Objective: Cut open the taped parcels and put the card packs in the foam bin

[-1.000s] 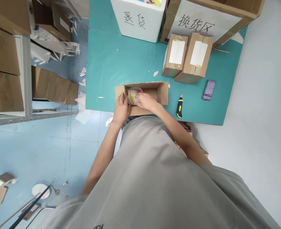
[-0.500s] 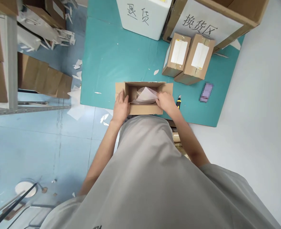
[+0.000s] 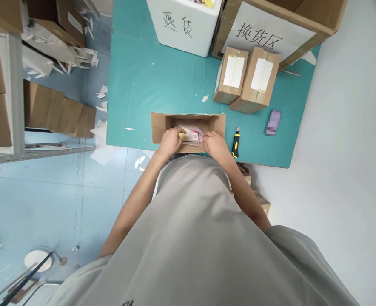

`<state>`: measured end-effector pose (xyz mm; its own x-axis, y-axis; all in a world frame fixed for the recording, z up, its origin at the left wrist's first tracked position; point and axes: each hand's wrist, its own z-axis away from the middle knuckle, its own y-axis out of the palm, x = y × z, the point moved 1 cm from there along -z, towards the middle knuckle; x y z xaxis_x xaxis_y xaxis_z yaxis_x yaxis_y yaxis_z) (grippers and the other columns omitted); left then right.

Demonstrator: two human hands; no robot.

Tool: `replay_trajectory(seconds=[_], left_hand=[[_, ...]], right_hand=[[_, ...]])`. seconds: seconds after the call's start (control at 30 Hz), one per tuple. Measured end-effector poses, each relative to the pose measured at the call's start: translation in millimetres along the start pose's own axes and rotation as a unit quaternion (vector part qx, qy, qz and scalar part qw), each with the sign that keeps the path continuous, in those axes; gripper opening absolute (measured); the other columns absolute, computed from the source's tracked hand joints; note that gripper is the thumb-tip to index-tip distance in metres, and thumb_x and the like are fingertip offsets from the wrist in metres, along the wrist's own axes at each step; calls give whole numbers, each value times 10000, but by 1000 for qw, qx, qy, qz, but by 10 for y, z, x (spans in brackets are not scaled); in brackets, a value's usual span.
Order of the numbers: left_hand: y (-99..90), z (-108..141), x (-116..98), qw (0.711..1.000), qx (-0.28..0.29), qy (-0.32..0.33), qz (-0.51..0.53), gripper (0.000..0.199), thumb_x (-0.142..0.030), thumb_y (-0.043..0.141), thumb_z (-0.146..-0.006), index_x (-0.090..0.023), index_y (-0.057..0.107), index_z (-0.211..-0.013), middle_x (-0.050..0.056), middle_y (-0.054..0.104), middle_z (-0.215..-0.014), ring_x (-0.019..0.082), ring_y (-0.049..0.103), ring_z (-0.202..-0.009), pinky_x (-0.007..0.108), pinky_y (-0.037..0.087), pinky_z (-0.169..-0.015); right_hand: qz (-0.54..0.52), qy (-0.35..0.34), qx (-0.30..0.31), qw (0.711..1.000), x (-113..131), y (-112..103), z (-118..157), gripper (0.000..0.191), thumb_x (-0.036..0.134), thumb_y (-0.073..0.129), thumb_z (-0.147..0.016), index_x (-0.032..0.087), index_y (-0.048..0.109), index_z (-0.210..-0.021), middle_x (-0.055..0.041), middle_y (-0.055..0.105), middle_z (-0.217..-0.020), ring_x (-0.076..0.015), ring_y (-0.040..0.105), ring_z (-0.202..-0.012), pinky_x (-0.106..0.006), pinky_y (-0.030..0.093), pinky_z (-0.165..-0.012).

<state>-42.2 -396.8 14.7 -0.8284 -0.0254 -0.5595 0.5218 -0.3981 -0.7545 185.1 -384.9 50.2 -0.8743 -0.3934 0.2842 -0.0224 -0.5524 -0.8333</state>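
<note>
A green bench (image 3: 137, 80) spread over the upper middle of the frame. At its upper right stood a large open carton (image 3: 290, 25), fronted by a white sheet with three dark handwritten characters; left of it, at the top centre, was a white bin (image 3: 183, 36) with two characters on its face and something brightly coloured at its mouth. An open cardboard box (image 3: 219, 125), plain brown inside and out, sat at the bench's near edge in the centre of the frame, its flaps folded outward. Two taped boxes (image 3: 234, 72) (image 3: 261, 78) with white labels stood close together in front of the large carton.

The left hand (image 3: 170, 141) was half curled over the near left side of the open box, thumb and fingers on the packet; how firmly it gripped could not be told. The right hand (image 3: 214, 144) was nearly closed, its fingertips pinching the packet's right end.

That packet (image 3: 190, 135) lay within the open box, between both hands: flat and pale, with a slightly filmy wrapper, yellow toward the left, pink toward the right beside a small barcode.

Right of the open box were a pixelated purple object (image 3: 273, 122) and a black-and-yellow cutter (image 3: 235, 144), blade upward. A tiny white scrap (image 3: 205, 98) lay above the box.
</note>
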Motion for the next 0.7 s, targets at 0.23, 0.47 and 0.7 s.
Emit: replay_trajectory(seconds=[0.23, 0.47, 0.7], left_hand=[[281, -648, 0, 970, 187, -46, -149, 391, -92, 589, -893, -79, 774, -1238, 252, 750, -1301, 366, 734, -1194, 414, 584, -986], [631, -913, 26, 971, 172, -6, -166, 512, -6, 510, -887, -43, 687, -1366, 288, 651, -1440, 371, 620, -1362, 487, 501, -1119], [746, -927, 113, 980, 133, -18, -150, 492, -61, 527, -901, -104, 691, -1363, 245, 620, -1488, 344, 597, -1375, 444, 518, -1108]], right_hand=[[20, 42, 19, 999, 53, -1, -90, 388, 62, 424, -1043, 122, 759, -1230, -197, 763, -1268, -303, 703, -1175, -361, 546, -978], [42, 51, 53, 996, 73, 127, -123, 459, -39, 411, -974, 74, 744, -1269, -265, 624, -1523, -303, 733, -1205, -375, 582, -992], [35, 50, 28, 998, -1, 205, -141, 446, 14, 439, -1007, 125, 730, -1326, -216, 629, -1548, -278, 694, -1273, -360, 573, -1058]])
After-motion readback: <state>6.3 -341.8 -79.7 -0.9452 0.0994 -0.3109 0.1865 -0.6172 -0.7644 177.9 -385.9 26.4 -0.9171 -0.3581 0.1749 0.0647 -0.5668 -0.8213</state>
